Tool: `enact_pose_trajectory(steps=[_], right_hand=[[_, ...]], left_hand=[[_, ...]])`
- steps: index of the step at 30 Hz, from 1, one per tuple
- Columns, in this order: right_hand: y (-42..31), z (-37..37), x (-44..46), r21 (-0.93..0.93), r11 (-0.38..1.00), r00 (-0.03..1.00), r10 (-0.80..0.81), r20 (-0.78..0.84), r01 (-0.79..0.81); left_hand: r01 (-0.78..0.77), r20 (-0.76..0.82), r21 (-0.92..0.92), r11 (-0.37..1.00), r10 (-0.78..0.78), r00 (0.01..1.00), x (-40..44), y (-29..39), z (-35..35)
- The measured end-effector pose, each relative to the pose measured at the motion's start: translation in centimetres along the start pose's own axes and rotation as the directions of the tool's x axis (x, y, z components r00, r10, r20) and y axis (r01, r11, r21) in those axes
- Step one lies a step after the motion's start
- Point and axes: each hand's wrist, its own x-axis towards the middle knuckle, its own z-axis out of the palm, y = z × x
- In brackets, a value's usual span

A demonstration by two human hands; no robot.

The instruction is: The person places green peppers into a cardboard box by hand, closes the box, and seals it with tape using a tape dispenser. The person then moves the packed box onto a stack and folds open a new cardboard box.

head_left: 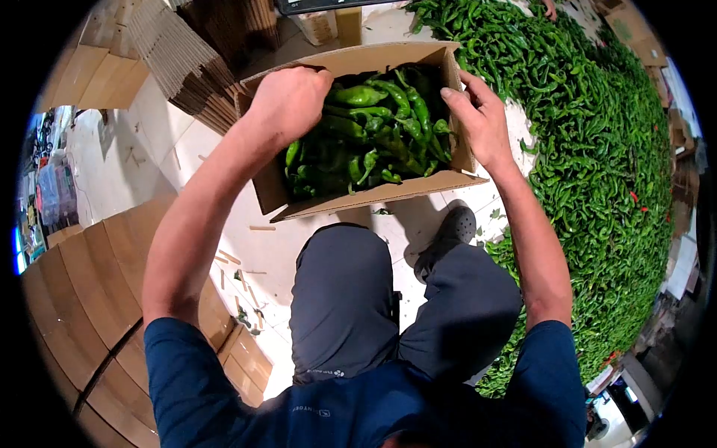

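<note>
An open cardboard box [381, 198] with green peppers [362, 123] inside is held in front of my knees, tilted slightly. My left hand [293, 101] is at its upper left edge, with the fingers curled down over the rim and partly hidden. At the right end wall, my right hand [478, 119] grips the cardboard between thumb and fingers. The peppers lie loosely in the box, below its rim.
A large heap of green peppers [597, 164] spreads over the floor on the right. Folded cardboard [179, 60] stands at the upper left, and closed cartons [97, 284] are stacked at the lower left. Another person's hand [550, 9] shows at the top right.
</note>
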Motion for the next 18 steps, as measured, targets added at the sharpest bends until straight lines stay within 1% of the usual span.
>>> enact_pose_trajectory(steps=[1, 3, 4, 5, 6, 8, 9, 12, 15, 18], right_hand=[[0.0, 0.0, 0.0, 0.016, 1.000, 1.000, 0.002, -0.004, -0.002], [0.2, 0.1, 0.0, 0.047, 0.999, 1.000, 0.005, -0.005, -0.005], [0.2, 0.0, -0.1, 0.024, 1.000, 1.000, 0.002, -0.009, -0.001], [0.1, 0.1, -0.1, 0.005, 1.000, 1.000, -0.006, -0.012, 0.006], [0.1, 0.2, 0.2, -0.012, 1.000, 1.000, -0.012, -0.019, 0.012], [0.2, 0.2, -0.1, 0.020, 1.000, 1.000, 0.005, -0.013, -0.005], [0.2, 0.2, -0.2, 0.034, 0.999, 1.000, 0.008, -0.009, -0.008], [-0.2, 0.6, 0.0, 0.024, 1.000, 1.000, 0.012, -0.013, -0.011], [-0.2, 0.8, -0.1, -0.004, 1.000, 1.000, 0.007, -0.028, -0.007], [-0.2, 0.4, -0.4, 0.017, 1.000, 0.999, 0.020, -0.028, -0.019]], left_hand=[[0.012, 0.070, 0.052, 0.999, -0.016, 0.997, 0.3, 0.0, 0.0], [0.033, 0.013, 0.025, 0.999, -0.033, 0.999, 0.2, 0.3, 0.9], [0.049, -0.018, 0.014, 0.999, -0.049, 0.999, 0.1, 0.3, 1.1], [0.056, 0.021, -0.044, 0.997, -0.056, 0.998, -0.6, 0.1, 1.1], [0.000, -0.022, -0.062, 0.998, -0.001, 1.000, -1.3, -0.3, 0.6], [-0.133, -0.091, -0.099, 0.986, 0.124, 0.988, -2.8, -1.4, -0.3], [-0.070, -0.038, -0.034, 0.997, 0.068, 0.997, -3.0, -1.5, -0.2], [0.009, 0.069, -0.050, 0.999, -0.005, 0.998, -3.0, -1.5, -0.5], [-0.094, 0.073, 0.026, 0.995, 0.092, 0.993, -2.7, -1.3, -0.2], [-0.034, 0.034, 0.024, 0.999, 0.034, 0.999, -2.6, -1.1, 0.3]])
